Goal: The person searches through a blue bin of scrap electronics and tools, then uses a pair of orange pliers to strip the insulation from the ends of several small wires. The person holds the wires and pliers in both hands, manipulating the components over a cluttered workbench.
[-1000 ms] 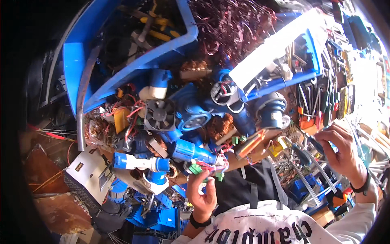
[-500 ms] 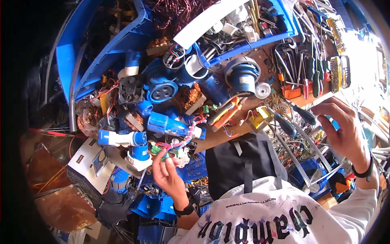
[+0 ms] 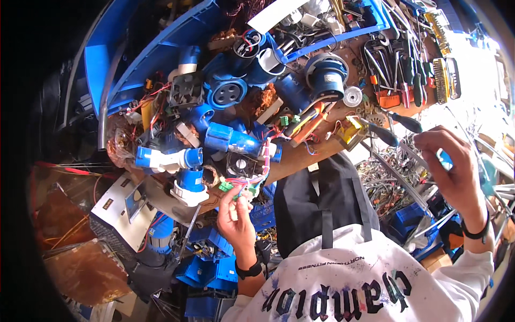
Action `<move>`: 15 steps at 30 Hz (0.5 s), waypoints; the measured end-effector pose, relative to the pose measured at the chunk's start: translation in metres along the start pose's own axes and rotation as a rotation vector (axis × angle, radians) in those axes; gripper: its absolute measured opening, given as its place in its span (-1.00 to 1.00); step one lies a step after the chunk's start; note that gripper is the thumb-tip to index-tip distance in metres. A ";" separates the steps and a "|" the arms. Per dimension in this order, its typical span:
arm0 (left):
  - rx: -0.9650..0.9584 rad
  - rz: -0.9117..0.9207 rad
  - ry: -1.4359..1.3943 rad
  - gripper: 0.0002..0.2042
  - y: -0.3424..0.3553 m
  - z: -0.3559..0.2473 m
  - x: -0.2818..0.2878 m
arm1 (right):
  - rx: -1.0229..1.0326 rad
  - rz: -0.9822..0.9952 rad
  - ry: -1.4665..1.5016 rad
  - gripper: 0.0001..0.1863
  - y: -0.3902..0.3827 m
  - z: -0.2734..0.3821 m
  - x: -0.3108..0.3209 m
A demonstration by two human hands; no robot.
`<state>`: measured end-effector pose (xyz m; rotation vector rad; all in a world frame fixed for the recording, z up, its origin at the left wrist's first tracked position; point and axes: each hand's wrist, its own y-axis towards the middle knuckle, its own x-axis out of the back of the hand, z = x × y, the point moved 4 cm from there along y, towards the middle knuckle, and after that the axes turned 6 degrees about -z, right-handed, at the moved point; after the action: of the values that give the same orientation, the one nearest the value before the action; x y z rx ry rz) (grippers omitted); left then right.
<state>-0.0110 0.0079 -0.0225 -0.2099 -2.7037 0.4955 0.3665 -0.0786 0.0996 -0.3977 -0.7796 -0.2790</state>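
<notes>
My left hand pinches a green terminal block attached to a bundle of pink, red and blue wires, below a blue cylindrical connector. A small black fan lies behind the wires. White-and-blue plugs sit left of my left hand. My right hand is raised at the right, fingers curved and apart, with nothing visible in them, near two dark-handled screwdrivers. Orange-handled pliers and a yellow transformer lie between the hands, along the bench edge.
The cluttered wooden bench carries blue sockets, fans, copper windings and blue bins. Hand tools line the back right. A white metal case stands lower left, above blue trays. A black bag lies before me; tangled cables fill the right.
My left hand and the wired terminal block have moved leftward from beside the blue connector to below it. The view has shifted, with bench items higher in the picture.
</notes>
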 end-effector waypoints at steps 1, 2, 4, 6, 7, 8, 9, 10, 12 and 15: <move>-0.004 0.017 0.003 -0.76 -0.004 0.003 0.004 | 0.005 0.006 0.030 -0.75 -0.001 0.006 -0.010; 0.012 0.046 -0.027 -0.76 -0.006 0.009 0.008 | -0.005 -0.008 0.074 -0.76 -0.002 0.011 -0.025; -0.001 0.060 -0.012 -0.78 -0.004 0.011 0.011 | -0.056 -0.011 0.176 -0.77 -0.005 0.017 -0.061; -0.005 0.096 0.007 -0.79 -0.002 0.011 0.014 | -0.138 0.037 0.261 -0.76 -0.007 0.017 -0.102; -0.015 0.123 0.021 -0.79 -0.001 0.014 0.015 | -0.190 0.069 0.288 -0.75 -0.010 0.020 -0.119; -0.015 0.137 0.045 -0.78 0.000 0.015 0.020 | -0.094 0.060 0.312 -0.75 -0.013 0.037 -0.133; -0.071 0.156 0.090 -0.78 -0.001 0.010 0.020 | -0.003 0.100 0.158 -0.75 -0.017 0.051 -0.137; -0.093 0.179 0.128 -0.78 0.000 0.010 0.020 | 0.072 0.119 0.095 -0.73 -0.017 0.065 -0.135; -0.132 0.250 0.219 -0.78 -0.002 0.018 0.025 | 0.154 0.134 0.014 -0.74 -0.017 0.085 -0.126; -0.084 0.232 0.125 -0.78 -0.002 0.020 0.026 | 0.149 0.161 -0.041 -0.74 -0.022 0.099 -0.107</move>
<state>-0.0426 0.0048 -0.0302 -0.5638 -2.5924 0.4194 0.2237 -0.0434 0.0908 -0.3240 -0.7982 -0.0619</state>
